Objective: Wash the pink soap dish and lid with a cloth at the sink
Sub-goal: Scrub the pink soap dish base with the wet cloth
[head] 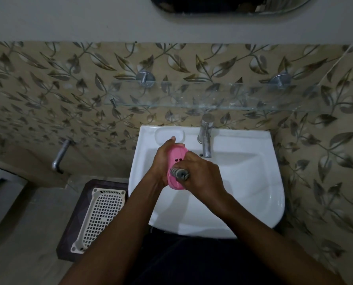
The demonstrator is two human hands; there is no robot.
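Over the white sink (pixel 253 182) I hold a pink soap dish piece (pixel 176 159), oval with small slots in its face. My left hand (pixel 161 159) grips it from the left side, fingertips reaching past its far end. Pressed against the lower part of the pink piece is a grey striped cloth (pixel 179 173), bunched in my right hand (pixel 200 173). I cannot tell whether this pink piece is the dish or the lid, and I see no second pink piece.
A chrome tap (pixel 206 138) stands at the sink's back, no water visibly running. A moulded soap recess (pixel 169 134) sits at the back left. Above hangs a glass shelf (pixel 192 95). On the floor to the left lies a white lattice basket (pixel 101 214) on a dark mat.
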